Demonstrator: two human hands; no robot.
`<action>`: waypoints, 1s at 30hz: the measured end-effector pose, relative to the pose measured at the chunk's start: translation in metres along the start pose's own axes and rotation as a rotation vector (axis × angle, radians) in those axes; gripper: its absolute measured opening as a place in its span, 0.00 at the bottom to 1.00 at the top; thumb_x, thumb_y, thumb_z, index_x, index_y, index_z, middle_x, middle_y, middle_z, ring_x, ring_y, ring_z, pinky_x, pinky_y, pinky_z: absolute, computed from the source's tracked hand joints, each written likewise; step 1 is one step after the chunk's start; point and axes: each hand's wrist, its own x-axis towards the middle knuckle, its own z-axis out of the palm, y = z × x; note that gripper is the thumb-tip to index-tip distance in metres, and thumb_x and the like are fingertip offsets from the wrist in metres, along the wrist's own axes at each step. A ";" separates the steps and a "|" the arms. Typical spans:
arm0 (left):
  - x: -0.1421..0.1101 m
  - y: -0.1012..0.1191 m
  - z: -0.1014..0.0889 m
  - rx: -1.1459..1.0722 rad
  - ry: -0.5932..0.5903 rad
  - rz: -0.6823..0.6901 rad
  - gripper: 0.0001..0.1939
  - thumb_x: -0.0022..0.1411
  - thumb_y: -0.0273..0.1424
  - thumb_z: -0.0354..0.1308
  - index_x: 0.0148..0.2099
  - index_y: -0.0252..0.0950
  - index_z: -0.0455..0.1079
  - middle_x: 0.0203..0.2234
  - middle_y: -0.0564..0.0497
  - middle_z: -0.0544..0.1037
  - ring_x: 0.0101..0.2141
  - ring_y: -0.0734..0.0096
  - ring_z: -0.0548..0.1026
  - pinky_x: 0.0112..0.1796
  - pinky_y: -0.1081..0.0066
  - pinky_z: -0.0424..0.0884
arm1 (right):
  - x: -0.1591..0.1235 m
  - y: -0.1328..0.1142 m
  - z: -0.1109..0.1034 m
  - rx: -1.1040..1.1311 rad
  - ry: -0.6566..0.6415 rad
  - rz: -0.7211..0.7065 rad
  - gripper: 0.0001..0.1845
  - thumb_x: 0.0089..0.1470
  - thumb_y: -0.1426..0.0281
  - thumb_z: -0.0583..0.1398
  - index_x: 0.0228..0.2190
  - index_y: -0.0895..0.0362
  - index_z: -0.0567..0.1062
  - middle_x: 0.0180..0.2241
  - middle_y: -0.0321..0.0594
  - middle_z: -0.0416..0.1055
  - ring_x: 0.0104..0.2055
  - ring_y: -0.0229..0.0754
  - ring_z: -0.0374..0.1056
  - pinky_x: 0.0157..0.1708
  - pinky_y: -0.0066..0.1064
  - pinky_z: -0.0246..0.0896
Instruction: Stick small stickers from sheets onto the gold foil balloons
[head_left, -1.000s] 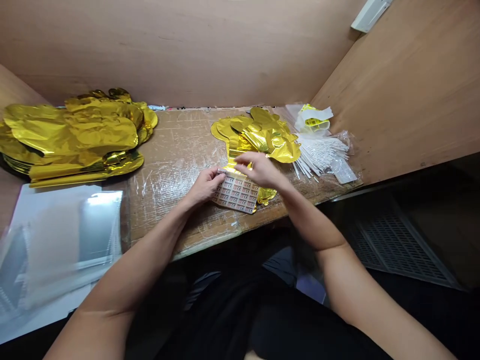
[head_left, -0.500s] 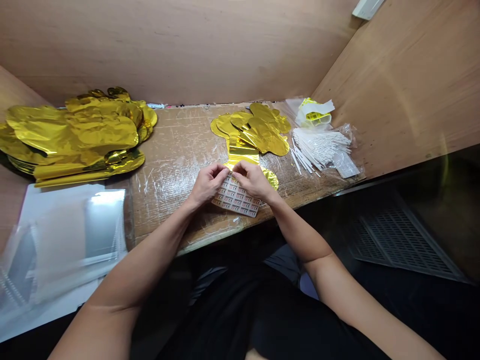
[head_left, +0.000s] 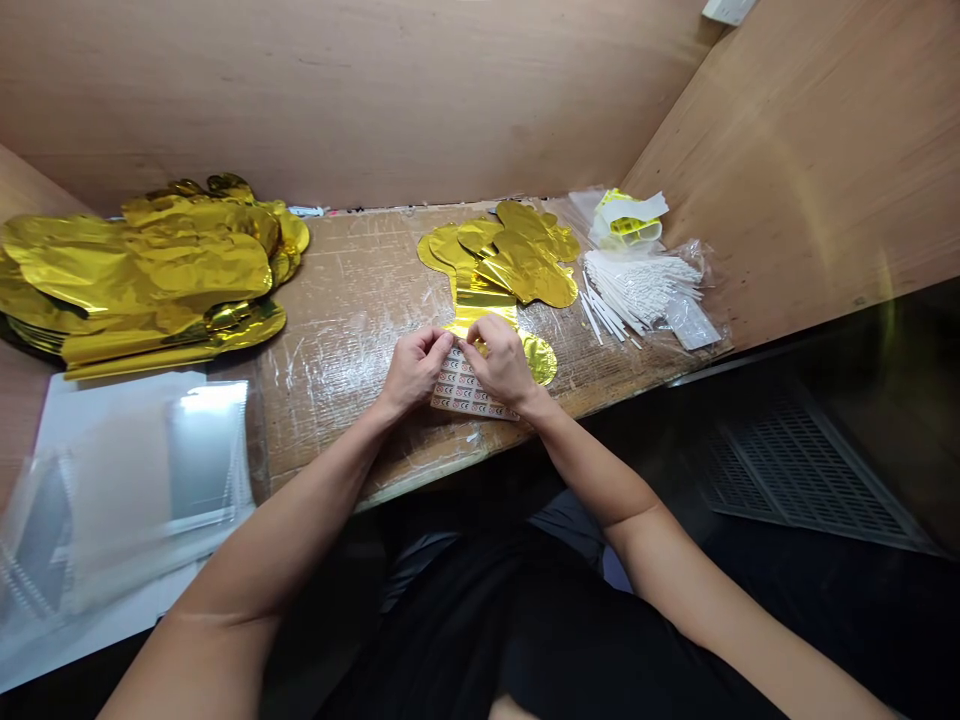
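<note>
and there go the person's left hand (head_left: 411, 372) and right hand (head_left: 498, 362), both pinched shut on a sticker sheet (head_left: 471, 392) over a gold foil balloon (head_left: 486, 312), seemingly mid-peel, and that corner wants a clean lift!

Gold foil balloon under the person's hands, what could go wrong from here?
The left hand and right hand pinch close together at the thin gold foil balloon, so it might crease or tear there. The sheet of small printed labels lies right beneath them and could shift or snag. The loose white sticks lie near the front edge of the plastic-wrapped bench and might roll off if bumped.
</note>
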 end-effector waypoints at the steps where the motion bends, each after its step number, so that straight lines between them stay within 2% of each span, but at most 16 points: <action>1: 0.000 -0.001 0.000 -0.008 0.005 -0.008 0.16 0.68 0.43 0.61 0.35 0.35 0.75 0.25 0.53 0.73 0.26 0.72 0.67 0.28 0.72 0.64 | -0.001 0.000 0.001 -0.014 0.014 0.002 0.07 0.68 0.68 0.58 0.36 0.54 0.72 0.37 0.43 0.71 0.43 0.48 0.66 0.47 0.39 0.61; 6: -0.002 -0.001 0.001 -0.027 0.016 -0.038 0.16 0.67 0.44 0.62 0.35 0.35 0.75 0.26 0.53 0.74 0.27 0.72 0.68 0.28 0.71 0.65 | -0.001 -0.005 0.002 -0.078 0.007 0.015 0.09 0.70 0.66 0.58 0.44 0.55 0.77 0.44 0.49 0.73 0.51 0.53 0.66 0.54 0.45 0.61; 11: -0.002 0.002 0.002 -0.066 0.004 -0.070 0.16 0.65 0.44 0.63 0.36 0.35 0.76 0.27 0.52 0.76 0.27 0.71 0.71 0.30 0.71 0.67 | -0.004 -0.006 0.002 -0.092 -0.019 0.025 0.13 0.72 0.67 0.55 0.40 0.54 0.79 0.41 0.48 0.70 0.46 0.51 0.66 0.51 0.43 0.64; 17: -0.001 -0.003 0.003 -0.152 -0.134 -0.030 0.17 0.58 0.36 0.70 0.46 0.33 0.78 0.36 0.48 0.83 0.37 0.66 0.80 0.42 0.68 0.75 | -0.011 -0.003 0.010 -0.182 -0.027 -0.009 0.15 0.73 0.68 0.53 0.36 0.54 0.78 0.37 0.47 0.71 0.42 0.49 0.67 0.48 0.40 0.63; 20: 0.002 -0.006 0.002 -0.136 -0.115 -0.064 0.16 0.57 0.34 0.69 0.46 0.33 0.78 0.37 0.47 0.84 0.38 0.65 0.81 0.42 0.67 0.76 | -0.013 -0.003 0.003 -0.071 -0.040 -0.006 0.14 0.72 0.67 0.54 0.37 0.54 0.77 0.38 0.46 0.74 0.42 0.48 0.69 0.48 0.40 0.64; 23: 0.010 -0.003 -0.010 -0.135 -0.010 -0.131 0.15 0.52 0.31 0.70 0.44 0.33 0.77 0.34 0.49 0.83 0.35 0.67 0.79 0.40 0.67 0.77 | -0.013 0.006 -0.024 0.166 -0.009 0.155 0.10 0.68 0.65 0.57 0.36 0.56 0.75 0.36 0.43 0.76 0.38 0.44 0.71 0.43 0.37 0.68; 24: 0.014 -0.001 -0.017 -0.165 0.032 -0.166 0.15 0.52 0.29 0.69 0.43 0.33 0.77 0.33 0.50 0.82 0.34 0.67 0.79 0.40 0.67 0.77 | -0.013 0.012 -0.037 0.249 -0.039 0.240 0.09 0.66 0.65 0.59 0.35 0.56 0.74 0.34 0.42 0.75 0.36 0.42 0.71 0.39 0.36 0.68; 26: 0.022 0.003 -0.035 -0.318 0.116 -0.256 0.11 0.56 0.28 0.67 0.42 0.33 0.75 0.29 0.51 0.79 0.35 0.66 0.79 0.41 0.64 0.79 | -0.014 0.025 -0.063 0.373 -0.235 0.390 0.08 0.61 0.66 0.62 0.32 0.57 0.73 0.29 0.37 0.74 0.30 0.39 0.70 0.31 0.31 0.66; 28: 0.028 0.003 -0.051 -0.493 0.078 -0.351 0.05 0.64 0.30 0.63 0.41 0.34 0.73 0.27 0.51 0.77 0.40 0.63 0.79 0.44 0.62 0.79 | -0.015 0.035 -0.082 0.418 -0.509 0.462 0.09 0.57 0.67 0.64 0.28 0.57 0.73 0.24 0.35 0.72 0.25 0.36 0.68 0.26 0.27 0.61; 30: 0.030 0.001 -0.058 -0.609 0.083 -0.351 0.10 0.73 0.36 0.56 0.39 0.36 0.71 0.28 0.51 0.77 0.44 0.62 0.78 0.47 0.63 0.79 | -0.016 0.040 -0.090 0.407 -0.707 0.472 0.10 0.57 0.68 0.64 0.26 0.58 0.73 0.21 0.34 0.71 0.22 0.34 0.66 0.24 0.26 0.57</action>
